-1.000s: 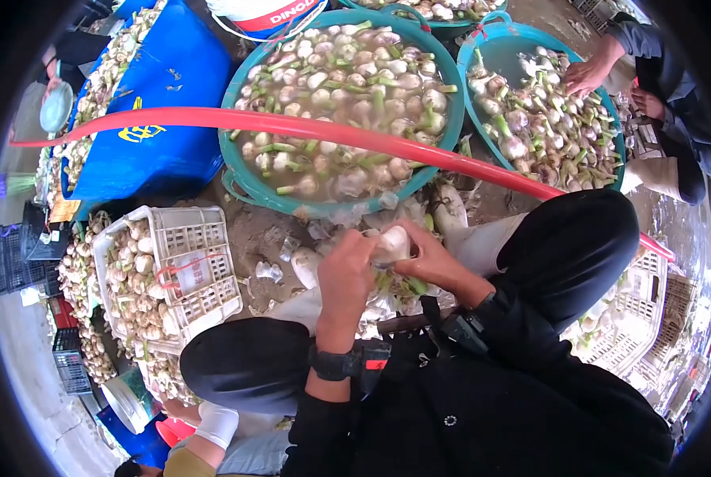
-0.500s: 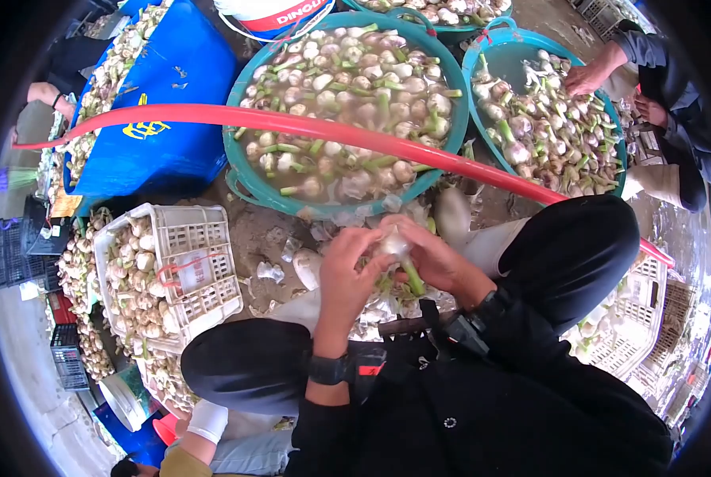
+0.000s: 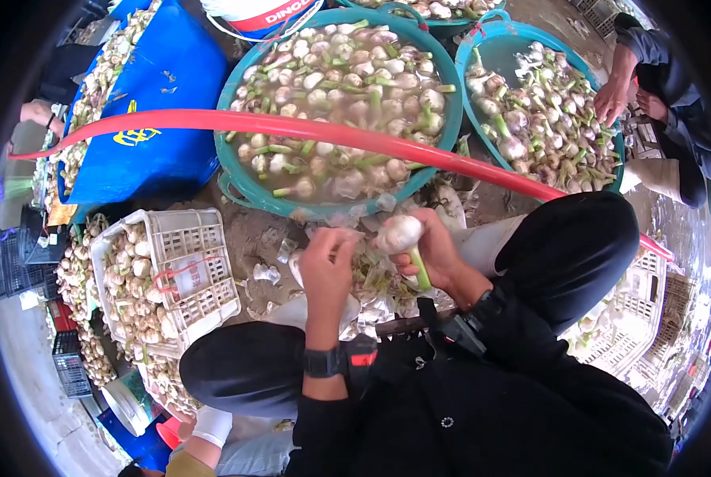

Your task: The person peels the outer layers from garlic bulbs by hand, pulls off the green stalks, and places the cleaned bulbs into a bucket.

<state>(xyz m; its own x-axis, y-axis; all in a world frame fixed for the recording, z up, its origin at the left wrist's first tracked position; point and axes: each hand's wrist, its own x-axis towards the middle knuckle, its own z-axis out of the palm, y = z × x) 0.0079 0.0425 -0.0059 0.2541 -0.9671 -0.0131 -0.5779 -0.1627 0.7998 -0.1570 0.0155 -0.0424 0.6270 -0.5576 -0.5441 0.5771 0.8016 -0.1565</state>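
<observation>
My right hand (image 3: 439,253) is closed around a garlic bulb (image 3: 401,234), whose white head points up and left. The bulb's cut green stem (image 3: 420,270) sticks out below the fingers. To the left of the bulb and apart from it, my left hand (image 3: 328,256) is raised with its fingers pinched together. Whether a scrap of skin is between those fingertips I cannot make out. Beneath both hands lies a heap of papery peelings and leaf scraps (image 3: 375,274), between my knees.
A teal tub (image 3: 222,151) of garlic in murky water stands ahead, crossed by a red strip (image 3: 292,126). A co-worker's hand (image 3: 611,99) reaches into another teal tub (image 3: 482,135). At left are a white crate (image 3: 212,274) of garlic and a blue tub (image 3: 172,87).
My hands have come apart: the left has drawn away leftward from the garlic bulb, which stays in the right. The co-worker's hand at the far tub has shifted slightly right and down.
</observation>
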